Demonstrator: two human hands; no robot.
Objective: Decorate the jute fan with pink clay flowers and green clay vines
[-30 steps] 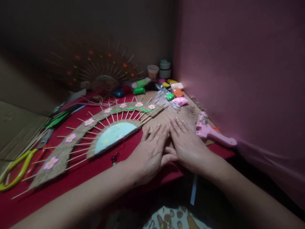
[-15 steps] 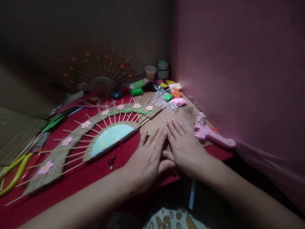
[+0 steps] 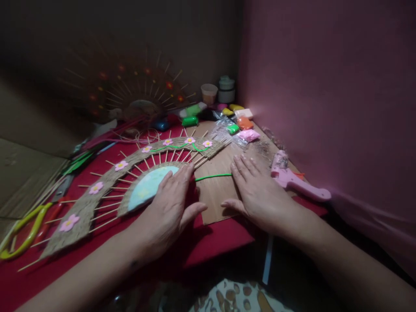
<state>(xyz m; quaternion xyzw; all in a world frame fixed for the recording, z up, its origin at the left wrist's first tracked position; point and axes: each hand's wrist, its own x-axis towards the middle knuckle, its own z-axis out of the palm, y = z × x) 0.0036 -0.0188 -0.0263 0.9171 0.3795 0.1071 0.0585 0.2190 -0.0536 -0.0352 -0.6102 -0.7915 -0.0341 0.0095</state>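
Note:
A thin green clay strand (image 3: 212,177) lies across a brown board (image 3: 217,199), its two ends passing under my hands. My left hand (image 3: 173,195) rests flat with fingers stretched, over the board's left side and the lower edge of the fan. Flat on the board's right part lies my right hand (image 3: 255,186), fingers extended and thumb apart. To the left is the fan-shaped craft (image 3: 82,212), made of sticks and woven twine, with pink clay flowers (image 3: 121,166) and a wavy green line along its upper band. A pale blue half-disc (image 3: 152,186) fills its centre.
A pink glue gun (image 3: 300,184) lies right of my right hand. Clay packets (image 3: 245,123) sit at the board's back edge, before a cup (image 3: 209,93) and a lidded jar (image 3: 226,89). Yellow-handled scissors (image 3: 30,229) lie left. A second fan (image 3: 139,86) leans on the back wall.
My hands have spread apart, the left moving left toward the fan and the right slightly right. More of the green strand now shows between them. The view has shifted slightly.

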